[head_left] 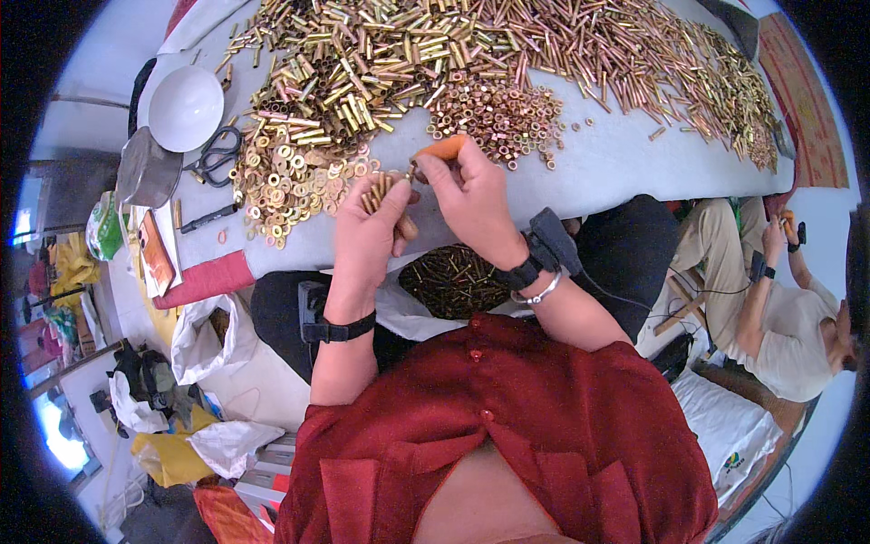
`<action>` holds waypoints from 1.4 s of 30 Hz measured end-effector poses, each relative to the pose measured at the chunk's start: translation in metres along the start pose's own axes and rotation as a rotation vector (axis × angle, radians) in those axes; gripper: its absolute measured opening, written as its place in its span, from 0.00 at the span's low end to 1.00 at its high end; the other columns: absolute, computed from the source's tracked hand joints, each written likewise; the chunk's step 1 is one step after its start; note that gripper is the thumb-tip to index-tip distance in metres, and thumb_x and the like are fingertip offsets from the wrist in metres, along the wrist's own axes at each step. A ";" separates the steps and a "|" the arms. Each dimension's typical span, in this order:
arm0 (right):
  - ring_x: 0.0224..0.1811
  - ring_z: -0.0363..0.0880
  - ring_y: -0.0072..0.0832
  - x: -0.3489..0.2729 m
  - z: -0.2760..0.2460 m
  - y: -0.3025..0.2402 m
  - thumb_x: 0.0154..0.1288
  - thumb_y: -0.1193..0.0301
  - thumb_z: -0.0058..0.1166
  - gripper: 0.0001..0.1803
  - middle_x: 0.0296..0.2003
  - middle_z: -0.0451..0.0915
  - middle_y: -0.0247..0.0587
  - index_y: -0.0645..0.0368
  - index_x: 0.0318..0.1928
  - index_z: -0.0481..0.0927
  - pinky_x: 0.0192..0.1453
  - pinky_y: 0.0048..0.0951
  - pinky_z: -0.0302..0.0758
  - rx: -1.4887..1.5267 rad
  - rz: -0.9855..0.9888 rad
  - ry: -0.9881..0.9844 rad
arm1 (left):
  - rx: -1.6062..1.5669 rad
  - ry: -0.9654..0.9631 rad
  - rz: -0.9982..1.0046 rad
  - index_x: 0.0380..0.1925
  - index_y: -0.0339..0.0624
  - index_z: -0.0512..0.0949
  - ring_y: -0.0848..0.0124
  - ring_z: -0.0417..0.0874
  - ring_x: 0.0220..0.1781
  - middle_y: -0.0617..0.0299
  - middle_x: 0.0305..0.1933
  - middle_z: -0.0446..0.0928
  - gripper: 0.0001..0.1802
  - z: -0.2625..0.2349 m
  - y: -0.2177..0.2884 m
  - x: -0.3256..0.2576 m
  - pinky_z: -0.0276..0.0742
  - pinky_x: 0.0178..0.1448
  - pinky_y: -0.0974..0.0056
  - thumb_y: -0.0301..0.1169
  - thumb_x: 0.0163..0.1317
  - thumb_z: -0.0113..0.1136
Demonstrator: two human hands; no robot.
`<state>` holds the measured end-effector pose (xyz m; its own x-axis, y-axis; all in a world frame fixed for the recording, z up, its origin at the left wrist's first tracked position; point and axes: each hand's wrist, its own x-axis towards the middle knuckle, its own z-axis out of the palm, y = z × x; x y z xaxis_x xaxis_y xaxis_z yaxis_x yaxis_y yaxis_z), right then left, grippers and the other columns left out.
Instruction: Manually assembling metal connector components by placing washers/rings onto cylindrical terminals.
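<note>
Seated worker, dark red shirt, both hands raised over the near edge of a pale-covered table. Left hand curls around a small bunch of slim brass-coloured pieces, ends pointing up and out past the thumb; fingers folded, so the bunch is gripped loosely rather than clenched, perhaps to leave single pieces easy to reach. Right hand meets it at the fingertips, thumb and forefinger brought together beside the bunch; whether a piece sits between them I cannot tell. An orange cover sheathes the right forefinger, presumably against wear from metal. Stock lies in loose heaps by kind: flat washers just beyond the left hand, nuts beyond the right, brass tubes behind, longer slim rods spread to the far right. Nearest the hands are washers and nuts, likely for a short reach. Between the thighs, below the hands, an open white bag holds a mass of dark slim parts; its spot would suit catching drops. Off to the left, clear of the heaps: white bowl against a metal container, black scissors beside them, black pen nearer the worker. Co-worker sits well apart at right.
</note>
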<state>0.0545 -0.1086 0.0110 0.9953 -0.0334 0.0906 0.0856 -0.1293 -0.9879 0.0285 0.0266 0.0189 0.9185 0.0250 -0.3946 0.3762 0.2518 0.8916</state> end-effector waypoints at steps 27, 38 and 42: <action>0.34 0.75 0.24 -0.008 -0.057 0.003 0.59 0.75 0.54 0.09 0.30 0.77 0.36 0.63 0.41 0.79 0.39 0.25 0.72 -0.331 -0.087 -0.047 | 0.153 -0.045 0.084 0.35 0.35 0.72 0.81 0.70 0.15 0.64 0.26 0.75 0.06 0.023 -0.016 -0.002 0.63 0.16 0.75 0.27 0.62 0.56; 0.33 0.76 0.36 -0.016 -0.046 0.007 0.59 0.79 0.51 0.08 0.33 0.76 0.45 0.62 0.40 0.79 0.37 0.29 0.72 -0.181 -0.253 -0.138 | 0.448 0.010 0.332 0.31 0.36 0.71 0.74 0.73 0.21 0.61 0.22 0.72 0.07 0.021 -0.035 0.001 0.68 0.25 0.67 0.25 0.57 0.60; 0.35 0.76 0.31 -0.011 -0.048 0.001 0.60 0.81 0.50 0.09 0.32 0.75 0.42 0.63 0.41 0.77 0.41 0.26 0.71 -0.302 -0.236 -0.195 | 0.679 0.107 0.653 0.30 0.36 0.72 0.58 0.74 0.27 0.51 0.25 0.72 0.08 0.027 -0.024 -0.002 0.69 0.32 0.61 0.24 0.54 0.61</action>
<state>0.0415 -0.1563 0.0151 0.9424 0.2162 0.2553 0.3237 -0.3965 -0.8591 0.0207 -0.0051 0.0047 0.9690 0.0587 0.2399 -0.1872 -0.4592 0.8684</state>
